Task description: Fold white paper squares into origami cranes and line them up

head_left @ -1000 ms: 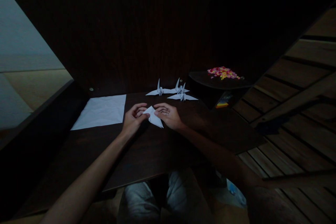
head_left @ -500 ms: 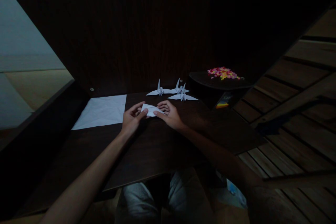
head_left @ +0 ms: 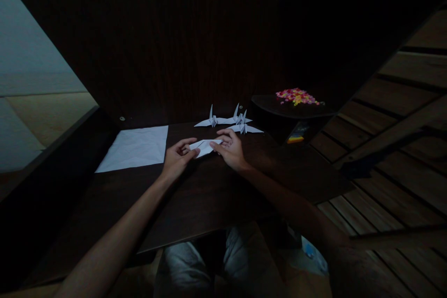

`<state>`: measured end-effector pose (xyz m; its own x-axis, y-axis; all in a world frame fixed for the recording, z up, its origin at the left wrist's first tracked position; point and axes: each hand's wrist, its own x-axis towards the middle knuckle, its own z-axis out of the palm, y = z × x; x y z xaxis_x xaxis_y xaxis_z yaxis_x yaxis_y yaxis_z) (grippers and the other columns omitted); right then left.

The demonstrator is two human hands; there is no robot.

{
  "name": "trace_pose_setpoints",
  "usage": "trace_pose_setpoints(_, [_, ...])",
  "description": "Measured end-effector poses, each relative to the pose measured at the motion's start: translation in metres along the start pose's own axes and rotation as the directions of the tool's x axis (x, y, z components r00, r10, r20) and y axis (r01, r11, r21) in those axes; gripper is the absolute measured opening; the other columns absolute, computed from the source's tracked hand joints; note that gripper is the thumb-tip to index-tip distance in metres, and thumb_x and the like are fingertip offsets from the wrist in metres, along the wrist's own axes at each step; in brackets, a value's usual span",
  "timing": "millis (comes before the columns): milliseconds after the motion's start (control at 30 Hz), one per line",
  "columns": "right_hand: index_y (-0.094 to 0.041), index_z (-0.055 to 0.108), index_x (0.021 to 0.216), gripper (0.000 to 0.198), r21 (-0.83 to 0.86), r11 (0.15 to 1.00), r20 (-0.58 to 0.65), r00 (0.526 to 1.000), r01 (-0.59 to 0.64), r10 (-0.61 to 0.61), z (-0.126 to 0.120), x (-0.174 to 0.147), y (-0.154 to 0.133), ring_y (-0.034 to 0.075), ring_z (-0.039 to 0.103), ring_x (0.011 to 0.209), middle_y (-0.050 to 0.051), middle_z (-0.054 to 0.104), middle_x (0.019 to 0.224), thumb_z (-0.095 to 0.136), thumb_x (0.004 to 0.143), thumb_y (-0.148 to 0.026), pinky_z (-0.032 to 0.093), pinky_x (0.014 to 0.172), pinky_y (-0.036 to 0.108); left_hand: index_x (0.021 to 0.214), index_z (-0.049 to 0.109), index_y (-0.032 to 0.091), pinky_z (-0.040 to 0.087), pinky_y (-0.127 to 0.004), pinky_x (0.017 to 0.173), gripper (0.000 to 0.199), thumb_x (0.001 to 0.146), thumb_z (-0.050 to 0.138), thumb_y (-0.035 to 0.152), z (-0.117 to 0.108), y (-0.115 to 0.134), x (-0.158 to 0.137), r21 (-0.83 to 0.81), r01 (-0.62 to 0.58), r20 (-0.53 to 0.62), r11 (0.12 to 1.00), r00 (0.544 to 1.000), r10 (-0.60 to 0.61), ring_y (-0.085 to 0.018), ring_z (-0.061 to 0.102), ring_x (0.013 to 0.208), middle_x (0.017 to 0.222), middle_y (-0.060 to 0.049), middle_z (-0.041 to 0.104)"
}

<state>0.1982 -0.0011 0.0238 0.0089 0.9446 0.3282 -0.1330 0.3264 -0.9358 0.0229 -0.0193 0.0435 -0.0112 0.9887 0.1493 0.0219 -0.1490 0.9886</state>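
Observation:
A small piece of folded white paper [head_left: 205, 147] is held between my two hands, just above the dark tabletop. My left hand [head_left: 177, 154] pinches its left end, thumb on top and fingers curled behind. At the opposite end, my right hand [head_left: 231, 149] grips the paper between thumb and fingers. Just beyond stand three white paper cranes, one at the left [head_left: 211, 121], one behind at the right [head_left: 238, 117] and one in front [head_left: 243, 127], partly covered by my right fingers. Left of my hands lies a flat white sheet [head_left: 136, 149] with faint creases.
On a raised corner shelf [head_left: 265, 102] at the right is a heap of small pink, red and yellow pieces [head_left: 298, 96]. Under it sits a yellow-edged item [head_left: 295, 139]. A dark upright panel [head_left: 157, 56] backs the table, and a low side board [head_left: 52, 158] borders the left.
My right hand has shifted slightly right and away from me, with its end of the paper. The folded paper now shows longer and more slanted between my hands. The cranes and sheet stay put.

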Motion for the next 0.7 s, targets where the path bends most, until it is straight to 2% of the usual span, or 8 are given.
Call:
trace_pose_setpoints(67, [-0.022, 0.045, 0.096, 0.051, 0.011, 1.0, -0.001, 1.0, 0.005, -0.005, 0.001, -0.001, -0.002, 0.011, 0.057, 0.058, -0.003, 0.059, 0.072, 0.078, 0.061, -0.041, 0.048, 0.055, 0.025, 0.093, 0.073, 0.016, 0.044, -0.023, 0.053, 0.039, 0.057, 0.08, 0.028, -0.002, 0.0, 0.0, 0.028, 0.031, 0.048, 0.999, 0.998, -0.032, -0.012, 0.054, 0.054, 0.059, 0.002, 0.061])
trace_pose_setpoints(167, [-0.023, 0.046, 0.097, 0.055, 0.021, 1.0, -0.003, 1.0, 0.012, -0.012, 0.001, -0.002, -0.004, 0.012, 0.058, 0.063, -0.003, 0.058, 0.072, 0.08, 0.058, -0.039, 0.05, 0.061, 0.026, 0.084, 0.074, 0.015, 0.047, -0.025, 0.056, 0.033, 0.057, 0.081, 0.033, -0.002, 0.001, -0.002, 0.026, 0.105, 0.181, 0.994, 0.977, -0.108, -0.015, 0.058, 0.058, 0.068, -0.003, 0.068])
trace_pose_setpoints(300, [-0.024, 0.048, 0.1, 0.056, 0.053, 0.999, 0.02, 1.0, -0.007, 0.006, 0.001, -0.001, -0.004, 0.013, 0.06, 0.068, -0.003, 0.059, 0.073, 0.08, 0.058, -0.039, 0.051, 0.065, 0.027, 0.069, 0.072, 0.015, 0.049, -0.027, 0.057, 0.029, 0.054, 0.083, 0.038, 0.003, 0.002, -0.006, 0.013, 0.161, 0.312, 0.987, 0.937, -0.157, -0.016, 0.059, 0.057, 0.065, -0.004, 0.067])
trace_pose_setpoints(400, [-0.021, 0.054, 0.1, 0.051, 0.034, 0.998, 0.055, 0.998, -0.046, 0.044, 0.002, -0.001, -0.003, 0.014, 0.062, 0.071, -0.001, 0.063, 0.077, 0.079, 0.059, -0.039, 0.051, 0.066, 0.027, 0.069, 0.071, 0.016, 0.051, -0.028, 0.059, 0.032, 0.053, 0.084, 0.041, 0.006, 0.001, -0.008, -0.014, 0.138, 0.292, 0.99, 0.948, -0.128, -0.016, 0.059, 0.058, 0.064, -0.002, 0.066])
trace_pose_setpoints(567, [-0.016, 0.065, 0.085, 0.035, -0.075, 0.994, 0.137, 0.986, -0.085, 0.095, 0.003, -0.002, 0.001, 0.014, 0.061, 0.066, 0.003, 0.067, 0.077, 0.077, 0.062, -0.041, 0.048, 0.058, 0.026, 0.07, 0.07, 0.016, 0.053, -0.03, 0.062, 0.035, 0.052, 0.084, 0.043, 0.007, -0.005, -0.006, -0.05, 0.096, 0.209, 0.994, 0.974, -0.084, -0.016, 0.059, 0.06, 0.065, -0.001, 0.065])
trace_pose_setpoints(700, [-0.016, 0.067, 0.081, 0.033, -0.082, 0.995, 0.109, 0.992, -0.058, 0.066, 0.004, -0.003, 0.003, 0.014, 0.059, 0.061, 0.002, 0.066, 0.07, 0.074, 0.065, -0.043, 0.047, 0.054, 0.025, 0.073, 0.069, 0.016, 0.054, -0.032, 0.064, 0.039, 0.052, 0.083, 0.045, 0.008, -0.008, -0.006, -0.07, 0.121, 0.215, 0.99, 0.971, -0.103, -0.017, 0.06, 0.062, 0.067, -0.001, 0.065])
